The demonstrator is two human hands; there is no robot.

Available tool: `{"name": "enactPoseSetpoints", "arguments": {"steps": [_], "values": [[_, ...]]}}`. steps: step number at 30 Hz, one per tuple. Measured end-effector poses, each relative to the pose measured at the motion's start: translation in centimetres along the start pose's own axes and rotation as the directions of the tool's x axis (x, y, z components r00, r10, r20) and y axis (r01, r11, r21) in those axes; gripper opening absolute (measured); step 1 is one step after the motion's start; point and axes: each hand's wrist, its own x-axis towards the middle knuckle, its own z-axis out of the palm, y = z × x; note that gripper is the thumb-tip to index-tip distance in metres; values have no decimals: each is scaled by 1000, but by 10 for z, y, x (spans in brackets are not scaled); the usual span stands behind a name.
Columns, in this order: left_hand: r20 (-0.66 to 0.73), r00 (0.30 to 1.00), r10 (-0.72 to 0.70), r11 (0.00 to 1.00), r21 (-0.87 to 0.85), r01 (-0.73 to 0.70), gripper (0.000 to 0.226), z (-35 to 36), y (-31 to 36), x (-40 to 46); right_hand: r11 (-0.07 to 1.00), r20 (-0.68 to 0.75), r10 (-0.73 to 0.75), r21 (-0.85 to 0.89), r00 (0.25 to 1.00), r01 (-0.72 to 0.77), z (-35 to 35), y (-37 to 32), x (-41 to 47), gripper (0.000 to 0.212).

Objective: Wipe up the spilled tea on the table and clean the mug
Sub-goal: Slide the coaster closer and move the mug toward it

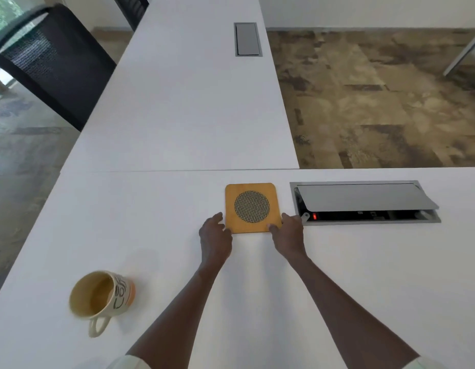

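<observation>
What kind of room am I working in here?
Most likely an office or meeting room: long white tables joined together, flip-lid cable boxes set into them, and a black mesh office chair alongside.

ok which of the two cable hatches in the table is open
The near cable hatch, right of the coaster, has its lid propped up; the far cable hatch lies shut flush.

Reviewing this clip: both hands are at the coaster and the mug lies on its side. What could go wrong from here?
The tipped mug lies near the table edge, its mouth facing that edge; it might roll or dribble leftover tea. The open socket box sits just right of the coaster; spilled liquid pushed that way may reach the electrics. Both the left hand and right hand are occupied.
</observation>
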Motion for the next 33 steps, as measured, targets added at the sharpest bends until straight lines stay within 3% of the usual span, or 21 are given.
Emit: {"name": "enactPoseSetpoints", "arguments": {"steps": [6, 11, 14, 21, 33], "values": [[-15, 1000, -14, 1000, -25, 14, 25, 6, 6, 9, 1000, -15, -9, -11, 1000, 8, 4, 3, 3, 17], [42, 995, -89, 986, -140, 95, 39, 5, 4, 8, 997, -7, 21, 70, 1000, -20, -2, 6, 0, 46], [56, 992, -117, 966, -227, 127, 38, -1, -5, -3, 992, -24, 14, 128, 1000, -11, -7, 12, -15, 52], [47, 993, -112, 955, -271, 120, 38, -23, -17, -56, 981, -77, -13, 193, 997, 27, -13, 23, -76, 50], [73, 980, -187, 937, -285, 201, 41, -39, -59, -152, 985, -31, -23, 170, 999, 28, -15, 51, -177, 49]]}}
